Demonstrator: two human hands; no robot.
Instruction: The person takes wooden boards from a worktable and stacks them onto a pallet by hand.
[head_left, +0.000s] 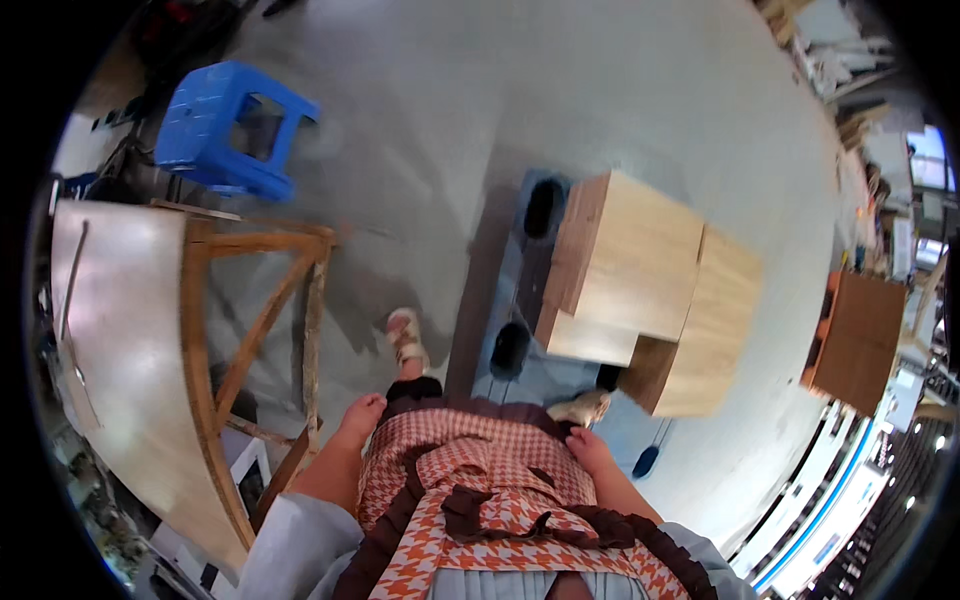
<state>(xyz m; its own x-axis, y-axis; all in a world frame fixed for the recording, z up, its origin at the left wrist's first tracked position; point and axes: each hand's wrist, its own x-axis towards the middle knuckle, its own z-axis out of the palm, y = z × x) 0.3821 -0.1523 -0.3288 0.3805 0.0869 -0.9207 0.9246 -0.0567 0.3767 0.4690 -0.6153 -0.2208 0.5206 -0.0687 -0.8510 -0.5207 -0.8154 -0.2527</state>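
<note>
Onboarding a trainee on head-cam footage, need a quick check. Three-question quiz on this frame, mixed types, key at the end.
1. True or false: in this view, the blue plastic stool is left of the blue pallet.
2. Multiple choice: what rests on the pallet?
A) metal pipes
B) light wood-grain box-shaped pieces
C) rolled fabric
3. Short answer: which of the wearer's hands is nearer the pale-topped bench with the wooden frame?

Key:
1. True.
2. B.
3. The left hand.
</note>
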